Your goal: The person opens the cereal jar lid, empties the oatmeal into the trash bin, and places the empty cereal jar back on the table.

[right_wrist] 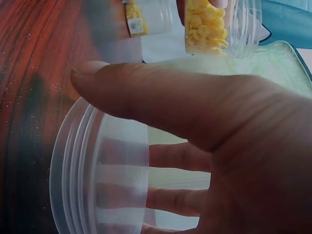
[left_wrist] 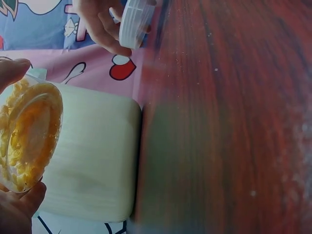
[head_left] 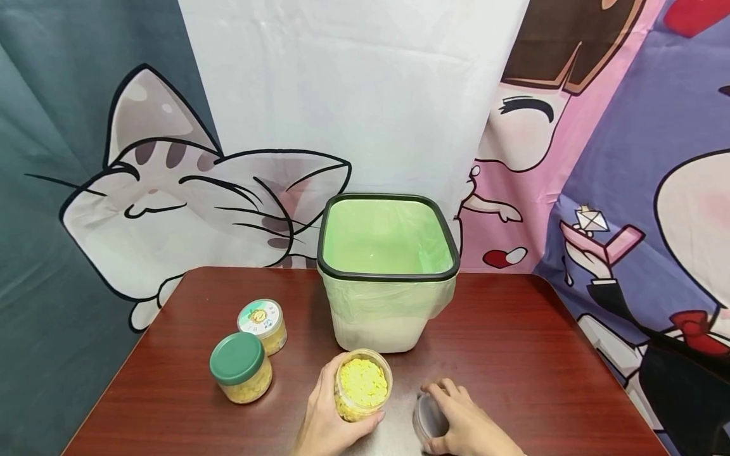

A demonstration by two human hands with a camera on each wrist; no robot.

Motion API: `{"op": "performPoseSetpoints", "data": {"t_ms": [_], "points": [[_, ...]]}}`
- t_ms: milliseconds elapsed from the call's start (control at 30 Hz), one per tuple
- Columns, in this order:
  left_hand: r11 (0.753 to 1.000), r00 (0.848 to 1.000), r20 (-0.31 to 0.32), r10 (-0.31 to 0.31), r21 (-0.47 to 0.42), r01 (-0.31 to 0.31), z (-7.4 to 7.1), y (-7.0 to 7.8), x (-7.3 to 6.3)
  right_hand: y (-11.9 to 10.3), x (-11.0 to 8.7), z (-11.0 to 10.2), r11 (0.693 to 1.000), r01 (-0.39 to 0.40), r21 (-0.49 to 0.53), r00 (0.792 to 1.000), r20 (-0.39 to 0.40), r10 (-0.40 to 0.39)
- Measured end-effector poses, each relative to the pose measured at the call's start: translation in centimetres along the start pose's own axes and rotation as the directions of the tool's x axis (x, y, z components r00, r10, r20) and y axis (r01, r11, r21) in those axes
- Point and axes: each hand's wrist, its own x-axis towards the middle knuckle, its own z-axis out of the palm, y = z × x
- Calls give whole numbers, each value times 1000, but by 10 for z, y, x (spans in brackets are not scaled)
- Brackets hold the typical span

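My left hand (head_left: pixel 331 408) grips a clear uncapped jar (head_left: pixel 363 386) filled with small yellow pieces, its mouth facing up toward the head camera. In the left wrist view, the jar's ribbed base (left_wrist: pixel 34 131) shows, with fingers around its side. To the right, my right hand (head_left: pixel 467 421) holds a round translucent screw lid (head_left: pixel 430 418) tilted on edge, low over the table. The right wrist view shows the lid (right_wrist: pixel 97 161) between the thumb (right_wrist: pixel 141 92) and the fingers (right_wrist: pixel 180 197).
Behind the hands stands a pale bin (head_left: pixel 382 316) with a dark rim and a green liner. On the left are a jar with a green lid (head_left: pixel 236 358) and one with a printed white lid (head_left: pixel 260 318). A cartoon cloth (head_left: pixel 365 95) hangs behind the reddish-brown table (head_left: pixel 525 354).
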Motion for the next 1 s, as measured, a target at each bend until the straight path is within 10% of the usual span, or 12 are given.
{"op": "performPoseSetpoints", "data": {"t_ms": [1000], "points": [[999, 999, 18, -48, 25, 47, -1, 0, 2, 1, 3, 12, 997, -56, -54, 998, 29, 58]]}}
